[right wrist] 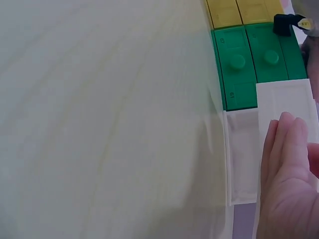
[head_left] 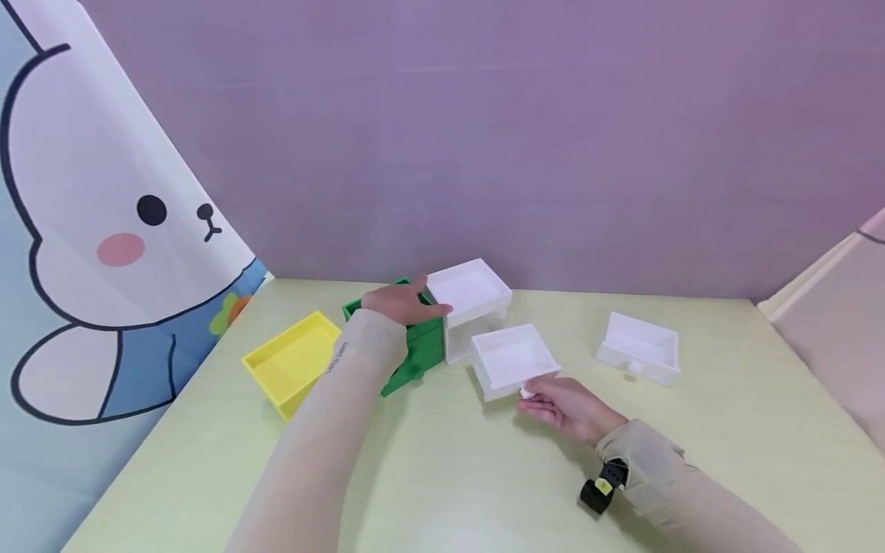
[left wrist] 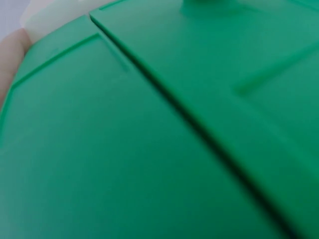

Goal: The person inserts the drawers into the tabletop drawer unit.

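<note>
My right hand (head_left: 570, 407) pinches the small knob of a white drawer (head_left: 515, 357), which is tilted above the table in front of a white cabinet (head_left: 477, 316). In the right wrist view, the hand overlaps the white drawer (right wrist: 284, 97), and a hollow white slot (right wrist: 242, 154) shows beside it. My left hand (head_left: 401, 302) rests over the green cabinet (head_left: 425, 346), its thumb and index finger spread at the white cabinet's upper left corner. Its other fingers are mostly hidden. Green drawer fronts (left wrist: 99, 139) fill the left wrist view.
A yellow cabinet (head_left: 297, 357) stands left of the green one, partly behind my left forearm. Another white drawer (head_left: 639, 346) with a knob lies on the table at right. Behind the table hangs a purple cloth (head_left: 518, 153). A dark wrist camera (head_left: 600, 491) hangs from my right sleeve.
</note>
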`<state>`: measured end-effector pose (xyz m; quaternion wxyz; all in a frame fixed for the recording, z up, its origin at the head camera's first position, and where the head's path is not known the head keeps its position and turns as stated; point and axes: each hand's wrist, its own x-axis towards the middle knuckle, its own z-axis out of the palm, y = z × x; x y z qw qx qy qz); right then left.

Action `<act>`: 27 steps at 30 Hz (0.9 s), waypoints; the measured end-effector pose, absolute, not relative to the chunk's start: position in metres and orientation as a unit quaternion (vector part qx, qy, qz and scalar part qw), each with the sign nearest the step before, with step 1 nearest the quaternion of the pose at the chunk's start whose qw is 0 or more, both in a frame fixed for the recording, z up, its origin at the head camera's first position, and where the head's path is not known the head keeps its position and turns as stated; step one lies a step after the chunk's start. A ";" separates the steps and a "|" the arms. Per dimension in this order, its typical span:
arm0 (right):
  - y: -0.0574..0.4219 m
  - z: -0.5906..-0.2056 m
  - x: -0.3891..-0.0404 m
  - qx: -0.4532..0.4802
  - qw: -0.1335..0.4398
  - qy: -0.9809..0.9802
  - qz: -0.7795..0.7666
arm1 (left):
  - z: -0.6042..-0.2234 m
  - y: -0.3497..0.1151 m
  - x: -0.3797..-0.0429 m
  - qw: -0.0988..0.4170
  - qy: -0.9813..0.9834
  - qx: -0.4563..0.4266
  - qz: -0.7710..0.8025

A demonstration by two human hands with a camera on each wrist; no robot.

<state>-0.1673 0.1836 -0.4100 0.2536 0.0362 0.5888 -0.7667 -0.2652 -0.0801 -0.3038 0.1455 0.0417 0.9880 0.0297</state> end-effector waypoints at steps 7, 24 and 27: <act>0.177 -0.408 -0.173 0.054 0.249 0.600 -0.758 | -0.304 -0.080 -0.266 0.149 0.987 0.041 0.031; 0.164 -0.416 -0.190 0.062 0.278 0.603 -0.745 | -0.299 -0.083 -0.264 0.162 0.985 0.045 0.051; 0.164 -0.417 -0.192 0.067 0.274 0.604 -0.745 | -0.301 -0.082 -0.265 0.160 0.985 0.049 0.048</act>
